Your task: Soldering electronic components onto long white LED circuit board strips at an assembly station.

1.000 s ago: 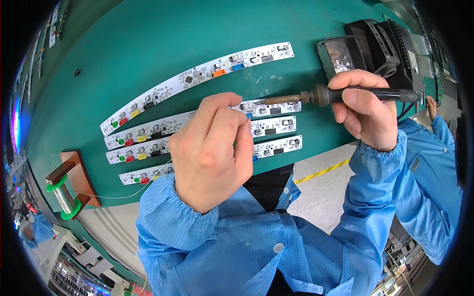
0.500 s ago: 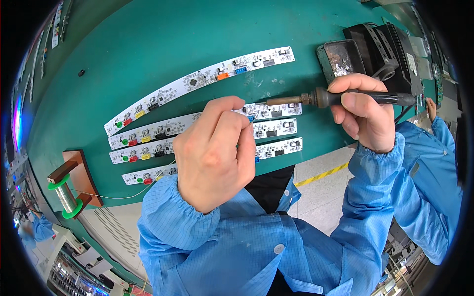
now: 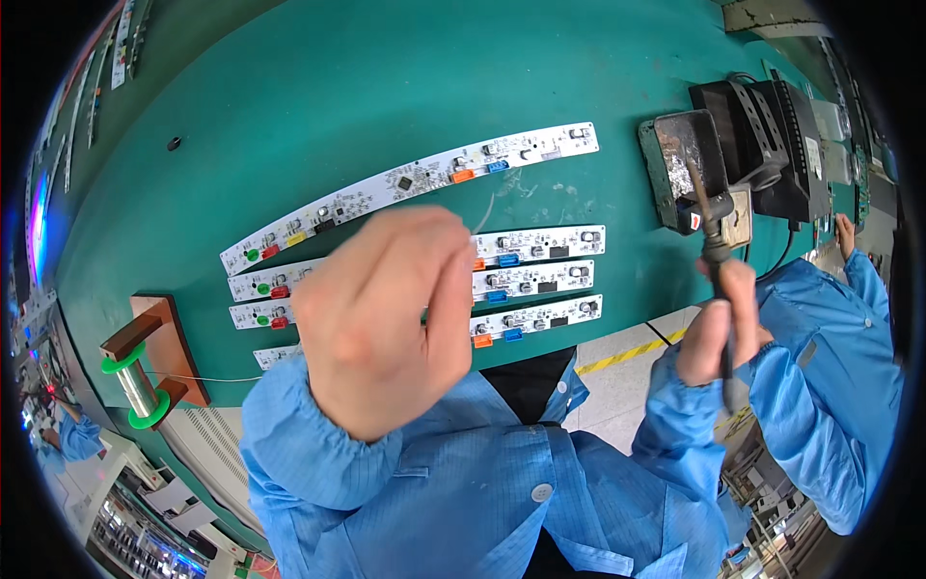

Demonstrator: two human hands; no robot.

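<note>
Pinched between the thumb and fingers of my left hand (image 3: 381, 323) is thin solder wire (image 3: 486, 211), its free end poking up past the fingertips. This hand hovers over several narrow white circuit boards (image 3: 571, 278), covering their middles. A longer curved white board (image 3: 386, 189) lies just beyond them. My right hand (image 3: 714, 338) grips a soldering iron (image 3: 715, 249) by its dark handle, off the table's near right side. The iron points away from me, its tip over a worn metal tin (image 3: 649, 147). Solder also runs from a spool (image 3: 139, 389) at the left toward my left sleeve.
The spool sits in a brown wooden holder (image 3: 174, 352) on the green table mat (image 3: 386, 77). A black box-shaped unit (image 3: 786, 145) and a small pale pad (image 3: 738, 220) stand beside the tin. Another person's blue sleeve (image 3: 820, 318) is at the right.
The iron has left the boards and swung right, now upright over the tin. My left hand has lifted off the board with the solder wire. The boards appear slightly lower and further right in view.
</note>
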